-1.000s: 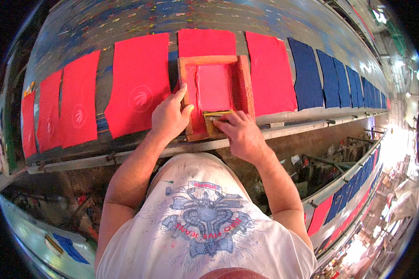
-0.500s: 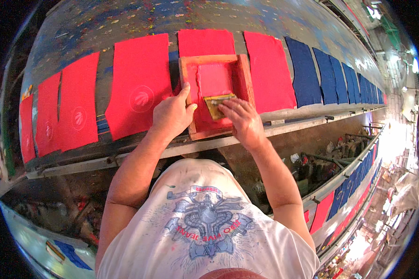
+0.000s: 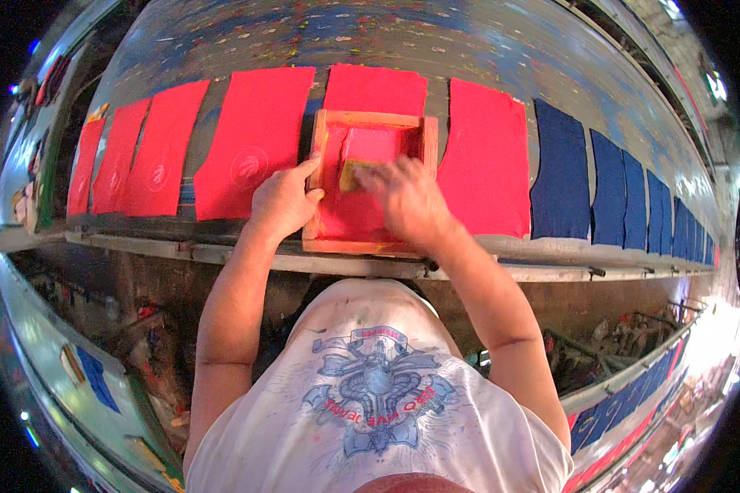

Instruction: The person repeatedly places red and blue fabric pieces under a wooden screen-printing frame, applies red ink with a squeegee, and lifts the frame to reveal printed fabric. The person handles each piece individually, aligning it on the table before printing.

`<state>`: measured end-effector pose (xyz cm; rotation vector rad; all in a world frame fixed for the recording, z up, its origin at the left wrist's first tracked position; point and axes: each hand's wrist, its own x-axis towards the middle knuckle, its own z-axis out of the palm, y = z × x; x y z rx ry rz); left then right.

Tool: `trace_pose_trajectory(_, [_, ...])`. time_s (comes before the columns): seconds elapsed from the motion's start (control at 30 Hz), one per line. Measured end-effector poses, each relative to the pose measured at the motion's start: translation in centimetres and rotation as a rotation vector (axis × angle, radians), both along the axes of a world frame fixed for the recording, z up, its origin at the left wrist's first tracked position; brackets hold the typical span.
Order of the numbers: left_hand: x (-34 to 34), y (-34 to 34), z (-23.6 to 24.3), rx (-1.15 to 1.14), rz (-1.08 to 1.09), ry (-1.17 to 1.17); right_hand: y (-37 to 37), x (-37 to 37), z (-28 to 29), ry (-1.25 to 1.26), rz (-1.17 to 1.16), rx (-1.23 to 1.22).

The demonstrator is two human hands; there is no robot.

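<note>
While your left hand (image 3: pixel 284 201) grips the left rail of the wooden frame (image 3: pixel 370 119), its fingers closed around the edge, it probably keeps the frame from sliding over the red panel (image 3: pixel 378 86) beneath. Your right hand (image 3: pixel 407 197) is blurred above the frame's inner area, fingers beside the yellowish flat tool (image 3: pixel 352 174); whether they grip it or lie loosely against it, you cannot tell from this view. The tool lies within the frame, left of centre, where the rails would likely confine it. The frame sits near the table's front edge, presumably for easy reach.

Along the stained, paint-flecked table (image 3: pixel 469 41), more red pieces (image 3: pixel 259 107) lie to your left, several bearing a pale round emblem (image 3: pixel 248 167); navy pieces (image 3: pixel 559 164) line up to your right. Behind you, another table (image 3: pixel 580 394) carries navy and red cloth, beside bright light.
</note>
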<state>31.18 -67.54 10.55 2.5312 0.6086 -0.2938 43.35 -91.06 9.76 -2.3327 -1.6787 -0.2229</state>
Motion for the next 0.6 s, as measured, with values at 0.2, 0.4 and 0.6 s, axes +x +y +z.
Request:
trace_pose_trajectory(0.2, [0.3,-1.1,0.7,0.038,0.051,0.042,-4.5,-3.5,1.7,0.212,0.251,-0.063])
trace_pose_trajectory(0.4, [0.2,-1.6,0.7,0.075,0.053,-0.015,0.4,6.2,0.9,0.195,0.04,-0.102])
trace_pose_trajectory(0.6, [0.4,-1.5,0.6,0.071,0.054,0.022,-0.8,1.4,-0.5,0.099,0.033,0.02])
